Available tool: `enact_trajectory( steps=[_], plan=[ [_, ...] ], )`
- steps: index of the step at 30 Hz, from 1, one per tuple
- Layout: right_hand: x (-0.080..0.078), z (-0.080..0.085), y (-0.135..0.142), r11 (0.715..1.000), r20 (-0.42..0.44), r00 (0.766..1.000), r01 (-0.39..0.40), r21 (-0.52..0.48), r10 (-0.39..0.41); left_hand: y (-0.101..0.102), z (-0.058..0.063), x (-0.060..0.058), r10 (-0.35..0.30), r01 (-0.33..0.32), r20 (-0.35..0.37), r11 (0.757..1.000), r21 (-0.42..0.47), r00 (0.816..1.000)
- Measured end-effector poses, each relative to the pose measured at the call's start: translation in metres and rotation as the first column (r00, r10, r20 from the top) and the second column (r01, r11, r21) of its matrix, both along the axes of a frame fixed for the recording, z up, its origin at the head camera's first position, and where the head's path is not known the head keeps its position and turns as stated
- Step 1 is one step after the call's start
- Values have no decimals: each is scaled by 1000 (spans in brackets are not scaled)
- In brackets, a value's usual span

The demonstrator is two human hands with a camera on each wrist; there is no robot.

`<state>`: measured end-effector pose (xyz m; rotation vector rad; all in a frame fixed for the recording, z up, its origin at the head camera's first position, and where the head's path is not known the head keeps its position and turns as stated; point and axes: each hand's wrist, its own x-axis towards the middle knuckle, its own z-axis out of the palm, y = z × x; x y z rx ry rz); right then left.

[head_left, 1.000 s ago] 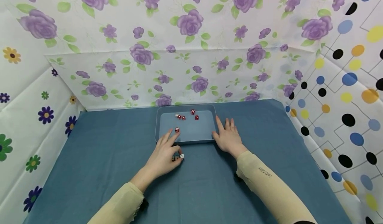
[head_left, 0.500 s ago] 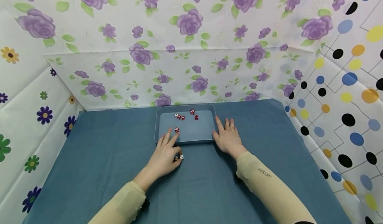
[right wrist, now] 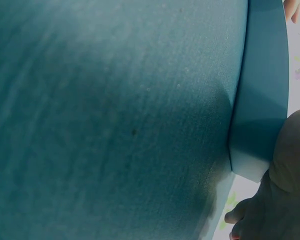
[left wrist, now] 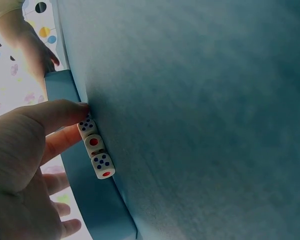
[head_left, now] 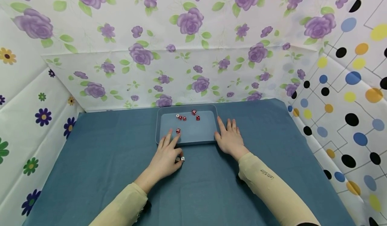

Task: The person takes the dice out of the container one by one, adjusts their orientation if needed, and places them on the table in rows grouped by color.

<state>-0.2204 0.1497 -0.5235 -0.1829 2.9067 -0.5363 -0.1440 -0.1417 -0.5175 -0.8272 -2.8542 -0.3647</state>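
Three white dice [left wrist: 94, 142] stand in a row on the cloth along the tray's front wall. My left hand [head_left: 164, 160] pinches the end die [left wrist: 86, 127] of that row between thumb and index finger. Its other fingers stretch over the front rim of the shallow blue tray [head_left: 196, 132], their tips near a red die [head_left: 178, 130] inside. My right hand [head_left: 231, 140] rests with straight, spread fingers against the tray's right side, thumb at the front right corner. In the head view, the left fingers partly hide the row.
Further back in the tray lie several more red dice [head_left: 198, 118] and one white die [head_left: 177, 116]. Blue cloth [head_left: 115, 152] covers the table. A flowered curtain [head_left: 199, 68] stands right behind the tray, with patterned sheets at both sides.
The left hand stays almost where it was, with the dice under it shifted very slightly left and one end of the row now more hidden. The right hand and the tray hold still.
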Motion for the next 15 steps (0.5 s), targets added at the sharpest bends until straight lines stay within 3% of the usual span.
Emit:
enact_trajectory(
  steps=[15],
  plan=[
    [-1, -3, 1, 1000, -11, 1000, 1, -8, -1, 0, 1, 1, 2, -3, 17, 1000, 9, 1000]
  ],
)
